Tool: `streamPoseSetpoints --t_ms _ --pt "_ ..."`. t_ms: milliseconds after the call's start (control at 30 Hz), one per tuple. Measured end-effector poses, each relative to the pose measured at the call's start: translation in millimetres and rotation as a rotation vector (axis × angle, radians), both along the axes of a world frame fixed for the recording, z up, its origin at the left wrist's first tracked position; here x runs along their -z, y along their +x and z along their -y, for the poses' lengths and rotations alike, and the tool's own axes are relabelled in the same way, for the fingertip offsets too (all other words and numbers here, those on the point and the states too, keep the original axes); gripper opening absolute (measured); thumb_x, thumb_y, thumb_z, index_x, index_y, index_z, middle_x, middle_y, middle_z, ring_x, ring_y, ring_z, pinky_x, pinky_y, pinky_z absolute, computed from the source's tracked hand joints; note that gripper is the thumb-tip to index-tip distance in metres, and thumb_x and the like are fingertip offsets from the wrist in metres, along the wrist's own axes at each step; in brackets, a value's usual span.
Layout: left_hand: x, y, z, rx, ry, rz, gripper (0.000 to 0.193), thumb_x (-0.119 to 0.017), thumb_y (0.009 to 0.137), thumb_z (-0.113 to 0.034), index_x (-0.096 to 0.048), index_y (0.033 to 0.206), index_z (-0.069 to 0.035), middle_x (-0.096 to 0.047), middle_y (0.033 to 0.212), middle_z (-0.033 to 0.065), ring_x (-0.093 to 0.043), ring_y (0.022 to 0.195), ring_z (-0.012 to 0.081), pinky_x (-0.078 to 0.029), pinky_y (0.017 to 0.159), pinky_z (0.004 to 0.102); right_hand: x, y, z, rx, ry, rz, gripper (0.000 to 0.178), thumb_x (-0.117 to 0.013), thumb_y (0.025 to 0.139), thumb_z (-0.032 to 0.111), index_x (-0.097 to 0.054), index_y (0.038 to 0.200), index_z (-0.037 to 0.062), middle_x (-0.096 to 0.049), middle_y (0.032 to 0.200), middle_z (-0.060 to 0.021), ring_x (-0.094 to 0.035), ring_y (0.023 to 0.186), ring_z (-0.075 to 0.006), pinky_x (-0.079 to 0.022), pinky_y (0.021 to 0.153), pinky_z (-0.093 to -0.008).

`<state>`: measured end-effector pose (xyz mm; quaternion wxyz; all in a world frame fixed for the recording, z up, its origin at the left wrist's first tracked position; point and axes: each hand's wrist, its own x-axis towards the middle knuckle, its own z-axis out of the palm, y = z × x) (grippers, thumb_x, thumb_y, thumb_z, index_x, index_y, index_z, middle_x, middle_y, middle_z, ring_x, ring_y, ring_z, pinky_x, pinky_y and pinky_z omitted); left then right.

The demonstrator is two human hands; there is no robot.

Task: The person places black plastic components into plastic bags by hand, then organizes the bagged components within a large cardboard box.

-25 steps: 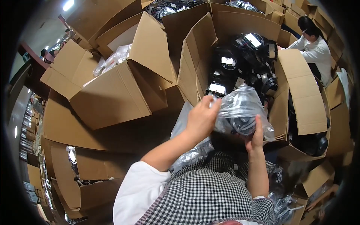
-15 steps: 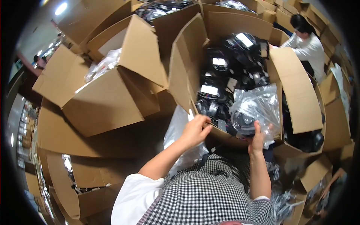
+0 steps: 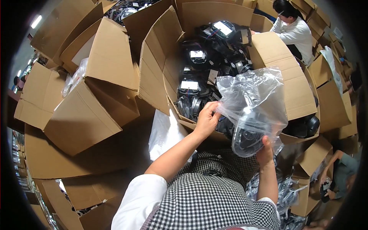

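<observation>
Two bare hands work at one clear plastic bag [image 3: 258, 86], which is over the near right corner of an open carton [image 3: 216, 13]. A dark rounded part [image 3: 249, 138] shows through the plastic in the bag's lower end. The left hand [image 3: 207, 120] pinches the bag's left edge between thumb and forefinger. The right hand [image 3: 265, 153] grasps the lower end from the right, thumb on the near side, its other fingers largely hidden behind. Below the bag, inside the carton, black parts [image 3: 197, 57] lie heaped, several with white labels. Loose clear plastic [image 3: 163, 134] hangs left of the left forearm. Beyond the carton, at upper right, a co-worker in white [image 3: 297, 36] bends forward.
</observation>
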<state>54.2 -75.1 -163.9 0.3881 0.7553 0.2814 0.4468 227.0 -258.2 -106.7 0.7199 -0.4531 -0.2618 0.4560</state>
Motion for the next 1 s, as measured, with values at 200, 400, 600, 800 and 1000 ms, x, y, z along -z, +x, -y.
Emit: streamPoseSetpoints --t_ms 200,400,600,800,1000 --pt "-26 -32 27 0.312 -0.914 0.441 0.009 -0.046 0.098 -0.012 -0.052 0.103 -0.008 -0.055 0.084 -0.0024 -0.048 0.071 0.0047 -0.042 0.064 0.0203 -1 8 -19 0.246 -0.220 -0.276 0.067 -0.059 0.091 0.042 -0.032 0.142 0.0094 -0.048 0.132 -0.0092 -0.049 0.120 -0.0282 -0.045 0.097 -0.0416" --pt "-23 -54 41 0.379 -0.547 0.100 0.020 -0.047 0.097 -0.020 -0.052 0.112 -0.006 -0.052 0.077 -0.0039 -0.044 0.059 0.0051 -0.038 0.055 0.0206 44 31 -27 0.322 -0.750 1.612 0.082 -0.070 0.081 0.034 -0.027 0.144 0.0041 -0.028 0.142 -0.0301 -0.022 0.136 -0.0450 -0.026 0.110 -0.0508" --pt "-41 -90 38 -0.046 -0.177 -0.940 0.030 -0.046 0.086 -0.015 -0.056 0.112 -0.004 -0.066 0.087 0.0220 -0.064 0.078 0.0403 -0.050 0.071 0.0507 2 -9 -31 0.132 -0.773 1.934 0.078 -0.071 0.079 0.031 -0.032 0.141 0.0049 -0.033 0.134 -0.0326 -0.021 0.134 -0.0505 -0.031 0.107 -0.0525" --pt "-81 -81 43 -0.178 -0.103 -0.675 0.030 -0.049 0.085 -0.010 -0.058 0.112 -0.005 -0.067 0.084 0.0202 -0.066 0.076 0.0352 -0.052 0.070 0.0423 -28 -14 -28 0.193 -0.038 1.412 0.068 -0.069 0.078 0.014 -0.037 0.135 -0.0042 -0.036 0.138 -0.0297 -0.038 0.126 -0.0444 -0.029 0.106 -0.0481" --pt "-82 -77 32 0.099 -1.437 0.817 0.029 -0.046 0.082 0.006 -0.058 0.105 -0.005 -0.065 0.102 0.0130 -0.064 0.095 0.0269 -0.056 0.077 0.0401 -43 -17 -5 0.184 0.263 -0.151 0.047 -0.065 0.082 0.008 -0.052 0.126 0.0019 -0.061 0.113 -0.0092 -0.057 0.102 -0.0175 -0.043 0.087 -0.0287"
